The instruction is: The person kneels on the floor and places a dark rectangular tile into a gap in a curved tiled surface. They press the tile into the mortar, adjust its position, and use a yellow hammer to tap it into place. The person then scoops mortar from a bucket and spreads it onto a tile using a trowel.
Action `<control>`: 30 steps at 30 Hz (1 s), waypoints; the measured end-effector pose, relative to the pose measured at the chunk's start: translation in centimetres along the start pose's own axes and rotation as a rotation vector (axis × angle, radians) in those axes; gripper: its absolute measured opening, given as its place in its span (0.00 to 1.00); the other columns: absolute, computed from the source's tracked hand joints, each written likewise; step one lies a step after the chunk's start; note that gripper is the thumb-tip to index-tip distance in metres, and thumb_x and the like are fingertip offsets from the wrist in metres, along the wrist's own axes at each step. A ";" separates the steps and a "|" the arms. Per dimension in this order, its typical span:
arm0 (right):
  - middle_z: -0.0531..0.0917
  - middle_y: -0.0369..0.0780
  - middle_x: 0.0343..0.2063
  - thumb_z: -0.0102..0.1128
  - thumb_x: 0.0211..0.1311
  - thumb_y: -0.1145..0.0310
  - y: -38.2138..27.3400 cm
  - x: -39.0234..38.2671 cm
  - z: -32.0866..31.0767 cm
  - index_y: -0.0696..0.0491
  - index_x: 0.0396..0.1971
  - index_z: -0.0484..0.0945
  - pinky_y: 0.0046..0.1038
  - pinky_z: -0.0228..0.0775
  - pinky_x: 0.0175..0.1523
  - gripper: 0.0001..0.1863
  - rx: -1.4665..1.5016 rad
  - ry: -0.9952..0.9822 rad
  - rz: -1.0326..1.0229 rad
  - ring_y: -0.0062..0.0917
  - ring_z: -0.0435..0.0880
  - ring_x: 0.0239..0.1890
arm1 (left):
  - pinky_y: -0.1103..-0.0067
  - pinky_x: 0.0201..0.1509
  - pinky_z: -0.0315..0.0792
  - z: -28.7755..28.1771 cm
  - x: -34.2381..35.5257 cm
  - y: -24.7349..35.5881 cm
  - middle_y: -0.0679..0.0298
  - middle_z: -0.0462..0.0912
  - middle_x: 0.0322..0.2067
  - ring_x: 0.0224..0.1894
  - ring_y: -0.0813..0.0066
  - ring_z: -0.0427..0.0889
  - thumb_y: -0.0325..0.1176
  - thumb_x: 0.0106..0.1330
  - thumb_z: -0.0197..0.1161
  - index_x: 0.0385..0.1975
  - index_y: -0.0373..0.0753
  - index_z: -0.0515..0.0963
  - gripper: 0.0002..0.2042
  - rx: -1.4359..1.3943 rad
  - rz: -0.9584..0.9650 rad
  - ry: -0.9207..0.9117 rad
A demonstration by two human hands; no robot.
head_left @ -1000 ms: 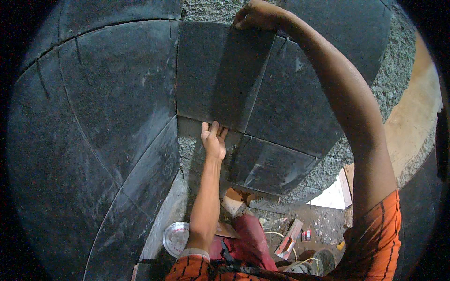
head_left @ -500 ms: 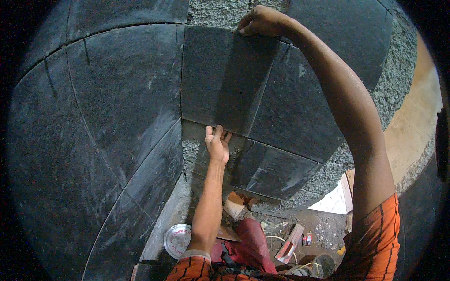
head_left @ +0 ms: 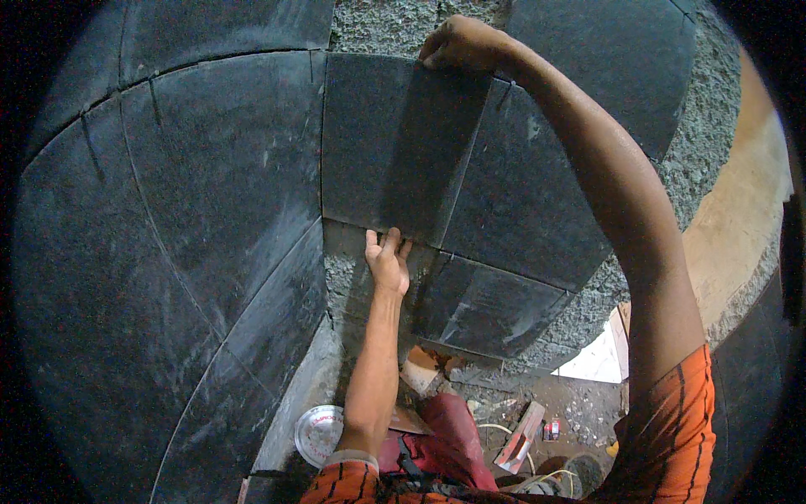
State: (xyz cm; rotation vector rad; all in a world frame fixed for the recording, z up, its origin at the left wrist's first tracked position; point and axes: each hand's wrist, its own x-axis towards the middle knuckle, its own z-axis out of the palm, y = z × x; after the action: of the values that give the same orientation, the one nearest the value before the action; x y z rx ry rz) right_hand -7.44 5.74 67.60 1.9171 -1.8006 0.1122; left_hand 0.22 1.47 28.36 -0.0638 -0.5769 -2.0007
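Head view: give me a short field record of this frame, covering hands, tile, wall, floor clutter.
left hand: fingers pressed at the bottom edge of the dark grey square stone tile
right hand: gripping the tile's top right corner
tile: flat against the wall, between neighbouring dark slabs
wall: rough grey mortar bare above the tile and below it
below: round white lid, red cloth
sleeves: orange with dark stripes

Dark grey tile (head_left: 390, 143), speckled grey mortar wall (head_left: 382, 21), orange black-striped sleeve (head_left: 672, 420), red trousers (head_left: 445, 441).
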 end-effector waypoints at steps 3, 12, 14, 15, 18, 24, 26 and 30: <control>0.84 0.40 0.32 0.62 0.50 0.62 -1.0 -0.9 0.2 0.52 0.36 0.82 0.31 0.70 0.46 0.13 -0.059 0.044 0.004 0.30 0.82 0.36 | 0.73 0.44 0.68 0.8 -0.6 0.2 0.68 0.72 0.37 0.39 0.78 0.72 0.26 0.60 0.59 0.50 0.44 0.63 0.19 -0.005 0.020 0.004; 0.83 0.42 0.32 0.60 0.49 0.65 -2.1 -1.7 0.5 0.50 0.36 0.81 0.33 0.72 0.44 0.12 -0.162 0.107 -0.017 0.33 0.82 0.36 | 0.72 0.44 0.68 1.1 -0.9 0.8 0.69 0.72 0.36 0.37 0.77 0.71 0.26 0.59 0.61 0.49 0.45 0.63 0.20 0.028 0.040 0.028; 0.83 0.43 0.31 0.60 0.49 0.65 -1.1 -1.6 0.6 0.50 0.36 0.81 0.33 0.72 0.44 0.13 -0.196 0.115 0.008 0.34 0.82 0.35 | 0.72 0.43 0.70 1.3 -0.6 0.6 0.68 0.70 0.41 0.41 0.75 0.71 0.26 0.59 0.60 0.54 0.44 0.60 0.24 0.046 0.021 0.035; 0.83 0.43 0.31 0.60 0.49 0.65 -0.7 -1.6 0.6 0.50 0.36 0.81 0.33 0.72 0.43 0.13 -0.213 0.120 0.020 0.34 0.82 0.35 | 0.72 0.43 0.71 1.5 -0.5 0.5 0.67 0.70 0.44 0.42 0.74 0.71 0.25 0.59 0.59 0.56 0.43 0.58 0.26 0.055 0.013 0.039; 0.83 0.44 0.30 0.60 0.49 0.65 -1.6 -1.7 0.9 0.51 0.36 0.81 0.33 0.73 0.42 0.13 -0.157 0.090 0.176 0.35 0.82 0.34 | 0.72 0.41 0.70 1.3 -0.6 0.4 0.67 0.70 0.42 0.40 0.74 0.72 0.25 0.59 0.58 0.57 0.43 0.57 0.26 0.060 0.008 0.072; 0.83 0.43 0.31 0.59 0.49 0.64 -2.1 -2.5 1.0 0.50 0.35 0.82 0.34 0.72 0.43 0.12 -0.091 0.138 0.130 0.36 0.82 0.35 | 0.75 0.37 0.69 1.5 -0.9 0.6 0.71 0.71 0.34 0.35 0.78 0.71 0.27 0.58 0.59 0.49 0.45 0.62 0.20 0.061 0.029 0.072; 0.83 0.43 0.31 0.59 0.49 0.65 -1.4 -2.3 1.2 0.50 0.35 0.82 0.34 0.72 0.44 0.12 -0.106 0.165 0.146 0.36 0.82 0.36 | 0.75 0.38 0.68 1.8 -0.9 0.8 0.72 0.70 0.32 0.34 0.79 0.70 0.26 0.58 0.59 0.45 0.47 0.64 0.16 0.059 0.028 0.057; 0.83 0.42 0.32 0.59 0.49 0.64 -0.7 -1.7 1.7 0.49 0.35 0.82 0.34 0.72 0.45 0.12 -0.128 0.164 0.182 0.36 0.82 0.37 | 0.75 0.39 0.68 1.6 -0.7 0.6 0.72 0.71 0.32 0.34 0.79 0.70 0.26 0.58 0.59 0.39 0.47 0.65 0.13 0.050 0.025 0.039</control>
State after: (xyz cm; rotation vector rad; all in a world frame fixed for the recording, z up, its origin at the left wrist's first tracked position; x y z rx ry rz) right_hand -7.46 6.63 65.25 1.6060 -1.8221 0.2057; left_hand 0.77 2.49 29.79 -0.0012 -0.5981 -1.9584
